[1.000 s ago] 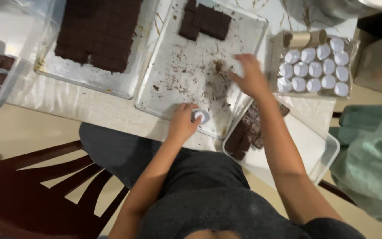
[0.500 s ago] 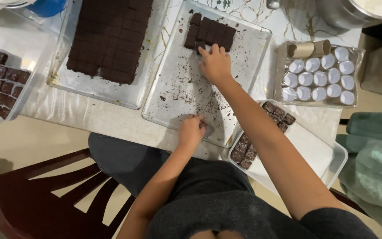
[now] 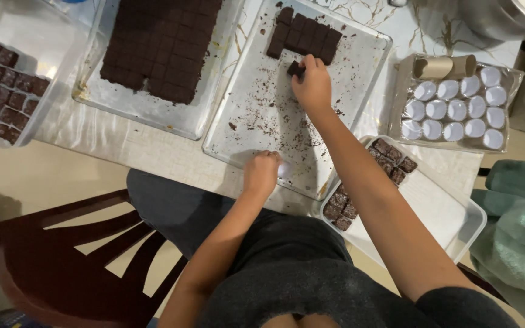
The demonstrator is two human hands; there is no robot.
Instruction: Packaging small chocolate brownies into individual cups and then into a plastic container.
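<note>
Lower centre: the left hand [image 3: 261, 174] is pinching a small white paper cup [image 3: 284, 169] against the near rim of the crumb-strewn tray [image 3: 244, 130], steadying it open. Upper centre: the right hand [image 3: 313, 85] is closing fingertips on one brownie square [image 3: 295, 68], lifting it clear beside the remaining cut block [image 3: 308, 37].

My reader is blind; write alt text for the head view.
The right hand grips a brown square on a crumb-strewn tray, below a cluster of squares. The left hand holds a small white cup at the tray's near edge.
</note>
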